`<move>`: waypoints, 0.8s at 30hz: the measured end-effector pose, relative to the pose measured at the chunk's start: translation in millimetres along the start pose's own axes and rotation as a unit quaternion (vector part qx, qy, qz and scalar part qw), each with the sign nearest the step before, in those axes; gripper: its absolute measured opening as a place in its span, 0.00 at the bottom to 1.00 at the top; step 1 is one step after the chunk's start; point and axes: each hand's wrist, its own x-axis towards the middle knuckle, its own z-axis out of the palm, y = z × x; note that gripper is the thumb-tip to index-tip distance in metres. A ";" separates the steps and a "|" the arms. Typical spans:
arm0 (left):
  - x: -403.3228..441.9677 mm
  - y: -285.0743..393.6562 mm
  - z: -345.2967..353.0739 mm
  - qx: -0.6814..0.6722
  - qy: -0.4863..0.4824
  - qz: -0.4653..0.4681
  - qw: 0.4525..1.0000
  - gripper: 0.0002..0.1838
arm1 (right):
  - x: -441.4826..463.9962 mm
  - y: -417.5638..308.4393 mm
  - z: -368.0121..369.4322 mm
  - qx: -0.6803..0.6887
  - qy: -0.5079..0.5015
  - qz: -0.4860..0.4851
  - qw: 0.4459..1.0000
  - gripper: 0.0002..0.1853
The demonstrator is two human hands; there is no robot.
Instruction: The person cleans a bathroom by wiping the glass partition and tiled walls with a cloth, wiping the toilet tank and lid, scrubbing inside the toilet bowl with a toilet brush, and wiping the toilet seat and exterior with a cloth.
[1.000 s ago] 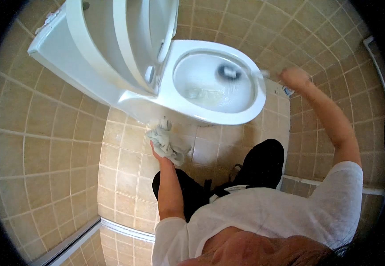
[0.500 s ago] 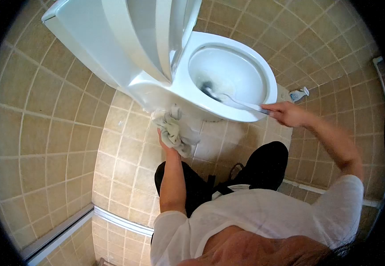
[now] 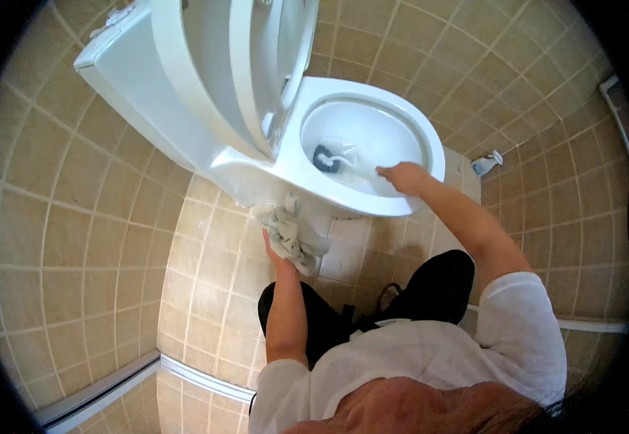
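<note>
While a brush (image 3: 323, 160) sits inside the bowl (image 3: 395, 132) of the toilet (image 3: 436, 155), scrubbing is judged under way and unfinished; the amount left cannot be told. Listed near to far:

Left hand (image 3: 279, 260): before the toilet's near side; fingers grasping one crumpled cloth (image 3: 285, 230), partly hidden by it.

Right hand (image 3: 408, 179): over the toilet's near front rim; fingers clenched, apparently on the brush's handle, which is blurred there.

Brush: dark head low in the toilet, towards its hinge end, apart from the fingers.

Spray bottle (image 3: 483, 166): past the toilet's front end, touched by neither hand.
</note>
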 end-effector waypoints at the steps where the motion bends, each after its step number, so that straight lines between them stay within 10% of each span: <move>1: 5.0 -4.5 -4.8 -0.009 -0.021 0.000 1.000 0.24 | -9.1 -11.2 -9.5 0.005 -0.014 0.024 1.000 0.21; 10: 16.1 -10.1 -28.1 -0.081 -0.080 -0.020 0.993 0.26 | -89.7 60.4 -45.2 0.126 0.166 0.110 0.972 0.18; 24: 14.0 -0.1 -33.6 -0.111 -0.141 -0.033 0.983 0.26 | -44.8 49.6 -92.6 -0.022 0.163 0.062 0.984 0.16</move>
